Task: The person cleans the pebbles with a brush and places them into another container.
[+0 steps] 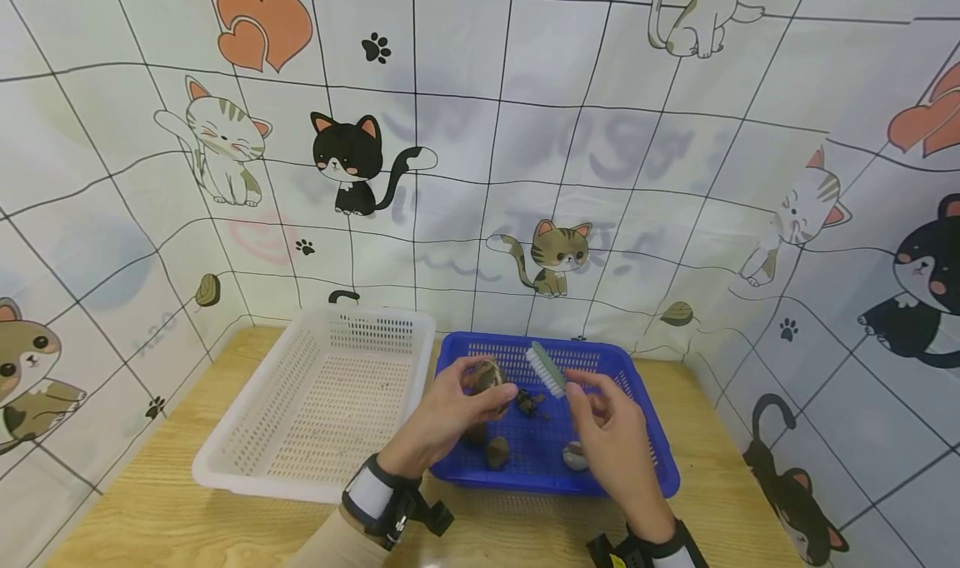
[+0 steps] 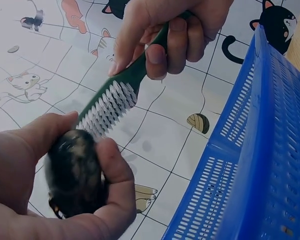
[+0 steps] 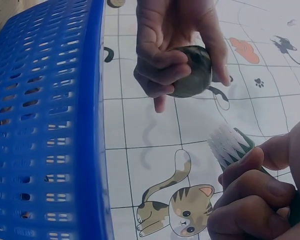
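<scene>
Left hand [image 1: 450,410] curls its fingers round a dark stone [image 1: 482,376], held above the blue basket [image 1: 645,401] at its left edge; right hand [image 1: 611,439] grips a green brush [image 1: 546,368], bristles beside the stone

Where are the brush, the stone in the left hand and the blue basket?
brush [image 2: 107,107], left wrist view, on the white bristles
stone [image 3: 192,72], right wrist view, on its dark rounded face
blue basket [image 1: 663,460], head view, on its right rim
</scene>
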{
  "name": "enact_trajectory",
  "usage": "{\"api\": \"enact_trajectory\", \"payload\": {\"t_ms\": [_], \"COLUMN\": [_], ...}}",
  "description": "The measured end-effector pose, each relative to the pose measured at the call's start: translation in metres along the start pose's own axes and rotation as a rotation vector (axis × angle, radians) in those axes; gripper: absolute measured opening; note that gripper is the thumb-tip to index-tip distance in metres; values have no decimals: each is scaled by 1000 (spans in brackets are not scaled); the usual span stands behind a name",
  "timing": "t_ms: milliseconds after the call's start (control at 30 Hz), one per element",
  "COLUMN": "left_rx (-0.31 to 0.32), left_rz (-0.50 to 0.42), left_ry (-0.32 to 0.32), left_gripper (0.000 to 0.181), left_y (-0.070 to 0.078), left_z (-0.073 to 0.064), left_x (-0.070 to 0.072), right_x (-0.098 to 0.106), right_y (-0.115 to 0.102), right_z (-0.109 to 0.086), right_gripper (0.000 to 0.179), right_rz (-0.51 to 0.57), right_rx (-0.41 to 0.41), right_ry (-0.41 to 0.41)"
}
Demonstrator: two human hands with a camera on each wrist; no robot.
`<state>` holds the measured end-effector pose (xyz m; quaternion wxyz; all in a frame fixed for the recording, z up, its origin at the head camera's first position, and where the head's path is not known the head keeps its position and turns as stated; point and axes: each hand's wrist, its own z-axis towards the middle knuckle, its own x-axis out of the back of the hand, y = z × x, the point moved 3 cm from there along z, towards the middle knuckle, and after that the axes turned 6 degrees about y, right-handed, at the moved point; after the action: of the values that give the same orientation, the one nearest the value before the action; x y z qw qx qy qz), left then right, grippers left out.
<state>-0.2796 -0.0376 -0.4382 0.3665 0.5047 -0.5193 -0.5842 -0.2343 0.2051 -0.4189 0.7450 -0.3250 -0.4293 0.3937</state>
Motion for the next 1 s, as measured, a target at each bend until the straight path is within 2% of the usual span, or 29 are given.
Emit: {"api": "enact_trajectory", "payload": {"t_ms": [200,433,700,833,1000], "left_rx": [-7,47,81,76,53], "left_rz": [27,46,-48,-107,-89], "left_ry": [5,2,-94,-152,-186], "left_gripper": [91,96,89,90,90], "left_y": [0,1,5,6,6], "left_z": [0,-3,-6,-7,-8], "left_x": [3,3,-2,-3,-3], "right_x": [1,-1,0,-1,-4], "right_y": [-3,-2,-1,-2,-6], "right_z": [-1,-1,0,0,-2], "right_gripper": [29,30,29,31,32], "right_rz": [26,26,41,29,20], "right_rx": [2,33,21,8,18], "right_ry": [-12,-26,-30,-39,-44]}}
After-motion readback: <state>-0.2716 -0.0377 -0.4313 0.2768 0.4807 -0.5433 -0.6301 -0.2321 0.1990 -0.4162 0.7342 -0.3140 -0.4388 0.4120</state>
